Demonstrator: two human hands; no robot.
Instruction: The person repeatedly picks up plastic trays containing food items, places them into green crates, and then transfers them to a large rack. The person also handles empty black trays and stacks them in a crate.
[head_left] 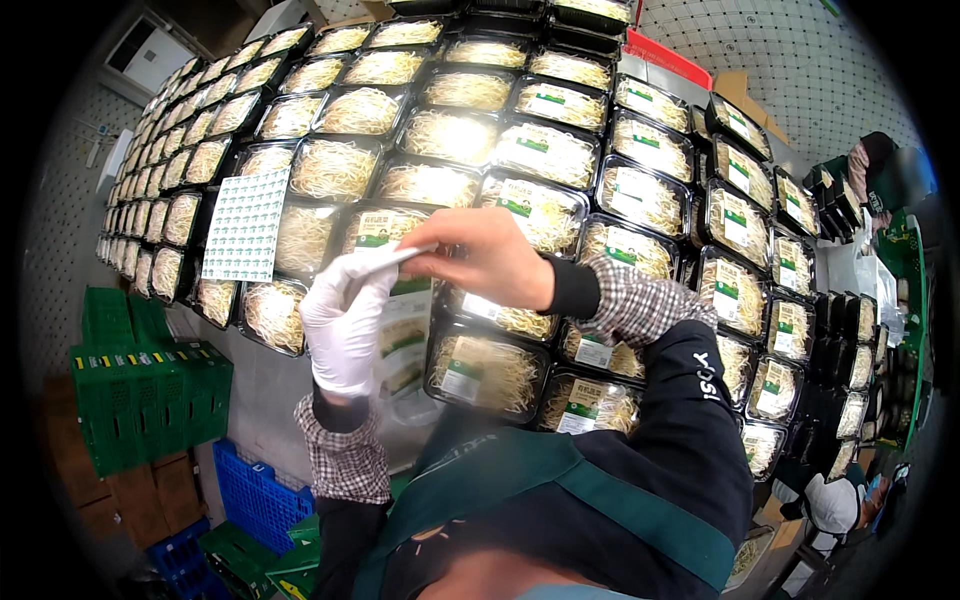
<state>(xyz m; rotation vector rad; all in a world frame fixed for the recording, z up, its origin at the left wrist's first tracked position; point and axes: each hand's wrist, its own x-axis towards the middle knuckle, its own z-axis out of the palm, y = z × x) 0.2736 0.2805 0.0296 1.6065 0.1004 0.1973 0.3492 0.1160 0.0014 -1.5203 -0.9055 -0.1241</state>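
Pinched between both hands (345, 320) (490, 255): label strip (385, 258); sprout-filled trays (490, 372) beneath.

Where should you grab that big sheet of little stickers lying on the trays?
Probably its bottom edge, coming from below. The sticker sheet lies flat across the sprout trays, and its lower edge sits nearest the gloved left hand; a pinch grip there should lift it without creasing.

Gloved left hand (345, 325) grips label sheet (405, 330); bare right hand (490, 255) pinches its top edge. Sprout trays (545, 150) stacked behind. Sticker sheet (245, 225) on trays. Green crates (150, 400) lower left.
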